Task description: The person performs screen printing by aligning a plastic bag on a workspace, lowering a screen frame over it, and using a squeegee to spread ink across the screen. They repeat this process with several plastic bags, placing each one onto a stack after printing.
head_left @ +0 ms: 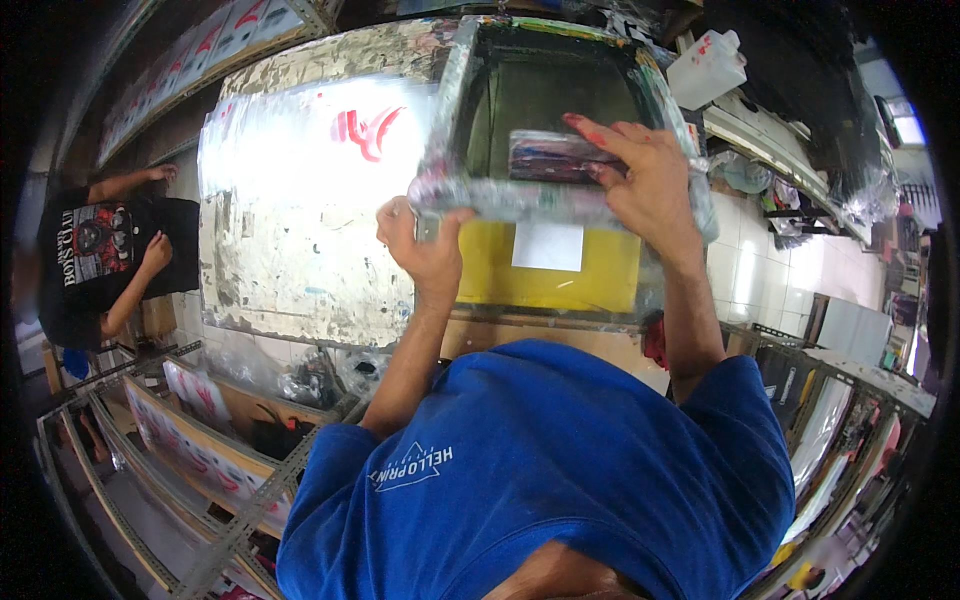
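A screen printing frame (pixel 520 198), its rails smeared with ink, stands in front of me over a yellow board (pixel 480 275). My left hand (pixel 425 250) grips the frame's near left corner, thumb and fingers on either side of the rail. Over the dark mesh (pixel 540 85), my right hand (pixel 645 180) holds a squeegee (pixel 555 157) stained with dark and reddish ink. Its fingertips carry red ink, and the index finger reaches along the top. Below the near rail, a small white sheet (pixel 548 247) lies on the yellow board, partly covered by the frame.
Left of the frame, a glossy sheet with a red print (pixel 370 132) lies on the paint-spotted table (pixel 310 280). A co-worker in a black T-shirt (pixel 110 245) is at the far left. A white jug (pixel 708 70) stands back right. Metal racks (pixel 235 525) hold printed sheets at lower left.
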### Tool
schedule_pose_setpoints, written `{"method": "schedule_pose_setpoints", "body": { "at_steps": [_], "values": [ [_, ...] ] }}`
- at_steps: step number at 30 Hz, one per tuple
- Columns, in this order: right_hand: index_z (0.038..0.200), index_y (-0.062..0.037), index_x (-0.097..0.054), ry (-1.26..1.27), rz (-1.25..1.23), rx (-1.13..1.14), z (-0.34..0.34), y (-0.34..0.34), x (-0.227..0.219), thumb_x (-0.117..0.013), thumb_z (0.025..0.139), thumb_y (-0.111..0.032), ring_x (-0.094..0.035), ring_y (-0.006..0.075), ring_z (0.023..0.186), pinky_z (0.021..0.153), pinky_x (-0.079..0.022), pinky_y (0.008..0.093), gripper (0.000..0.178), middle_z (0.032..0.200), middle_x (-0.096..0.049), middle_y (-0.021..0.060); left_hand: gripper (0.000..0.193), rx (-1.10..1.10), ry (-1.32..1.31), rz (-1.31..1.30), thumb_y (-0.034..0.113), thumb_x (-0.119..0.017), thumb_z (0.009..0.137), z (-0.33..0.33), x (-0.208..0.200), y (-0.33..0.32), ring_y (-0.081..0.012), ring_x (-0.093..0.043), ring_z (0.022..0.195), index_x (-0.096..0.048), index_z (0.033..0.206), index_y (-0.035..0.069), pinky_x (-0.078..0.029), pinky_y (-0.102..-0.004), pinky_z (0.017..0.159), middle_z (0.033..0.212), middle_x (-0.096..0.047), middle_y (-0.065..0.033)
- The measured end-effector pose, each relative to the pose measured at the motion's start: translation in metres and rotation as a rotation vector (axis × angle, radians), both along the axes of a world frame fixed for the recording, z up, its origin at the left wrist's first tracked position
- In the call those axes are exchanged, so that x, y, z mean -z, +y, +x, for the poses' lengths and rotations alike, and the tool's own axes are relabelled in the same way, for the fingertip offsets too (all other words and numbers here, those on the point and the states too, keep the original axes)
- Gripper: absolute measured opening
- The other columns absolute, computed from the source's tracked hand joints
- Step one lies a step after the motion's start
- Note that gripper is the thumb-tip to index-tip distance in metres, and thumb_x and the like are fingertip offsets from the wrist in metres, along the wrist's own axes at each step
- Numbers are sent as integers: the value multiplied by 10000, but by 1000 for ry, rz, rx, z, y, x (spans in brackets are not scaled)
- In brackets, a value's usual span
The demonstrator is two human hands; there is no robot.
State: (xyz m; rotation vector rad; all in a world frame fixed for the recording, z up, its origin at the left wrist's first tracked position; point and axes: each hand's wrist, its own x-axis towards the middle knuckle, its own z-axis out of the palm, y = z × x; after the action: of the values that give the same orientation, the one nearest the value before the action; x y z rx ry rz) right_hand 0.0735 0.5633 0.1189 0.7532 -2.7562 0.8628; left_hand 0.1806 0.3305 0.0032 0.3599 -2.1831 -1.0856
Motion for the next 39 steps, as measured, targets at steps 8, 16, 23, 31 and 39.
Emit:
{"method": "schedule_pose_setpoints", "body": {
  "at_steps": [8,16,23,31,39],
  "values": [
    [1068,6,-733,461,-57,-73,-66,-13,-81,-625,702,-253,-701,290,753,700,-539,379,462,873,-733,195,510,114,232,358,155,-758,841,-78,-46,-11,-251,-547,1055,-548,1266,-34,-413,-394,981,1081,-600,-113],
    [1050,-65,-750,297,-40,103,-106,-17,-124,-628,683,-258,-699,351,826,777,-545,373,432,906,-714,229,344,-147,-366,-339,218,-799,772,-43,110,-16,-333,-640,883,-672,1026,24,-503,-445,755,948,-655,-147],
    [1087,-48,-733,391,13,127,-114,-11,-122,-658,692,-239,-701,332,888,832,-539,374,446,980,-719,217,142,-92,-283,133,157,-720,834,-55,98,-2,-288,-640,705,-693,820,19,-503,-399,674,784,-664,-123],
    [1113,-47,-725,342,4,128,-115,-14,-129,-654,697,-208,-692,325,948,888,-521,370,452,1061,-718,212,179,-194,-101,273,140,-711,866,-60,66,-64,-228,-616,658,-698,865,-38,-499,-355,660,758,-683,-135],
    [1085,-54,-737,447,2,130,-92,-29,-130,-651,687,-180,-687,333,948,873,-525,374,427,1040,-719,203,212,-580,-24,90,159,-700,874,-16,80,-232,-288,-654,780,-692,901,-51,-519,-377,735,865,-696,-174]
  ]
}}
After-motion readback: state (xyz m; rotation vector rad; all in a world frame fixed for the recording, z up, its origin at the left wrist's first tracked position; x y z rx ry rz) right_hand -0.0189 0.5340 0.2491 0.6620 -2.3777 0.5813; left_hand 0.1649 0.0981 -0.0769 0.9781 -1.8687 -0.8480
